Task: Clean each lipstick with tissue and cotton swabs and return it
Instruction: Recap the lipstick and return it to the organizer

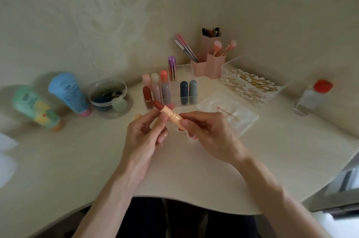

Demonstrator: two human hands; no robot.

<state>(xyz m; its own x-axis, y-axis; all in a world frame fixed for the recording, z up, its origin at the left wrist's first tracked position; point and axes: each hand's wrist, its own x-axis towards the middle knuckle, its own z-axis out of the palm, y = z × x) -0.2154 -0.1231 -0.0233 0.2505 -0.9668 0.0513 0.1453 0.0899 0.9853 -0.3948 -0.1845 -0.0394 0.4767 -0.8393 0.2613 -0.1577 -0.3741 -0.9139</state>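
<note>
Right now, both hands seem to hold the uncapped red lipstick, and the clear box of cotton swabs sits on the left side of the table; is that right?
Not quite: the head view shows the clear box of cotton swabs on the right side of the table, beside the pink brush holders. The left hand and right hand do hold the uncapped red lipstick.

A blue tube (68,92) lies just left of the clear bowl (92,99). A green tube (33,105) lies farther left.
</note>
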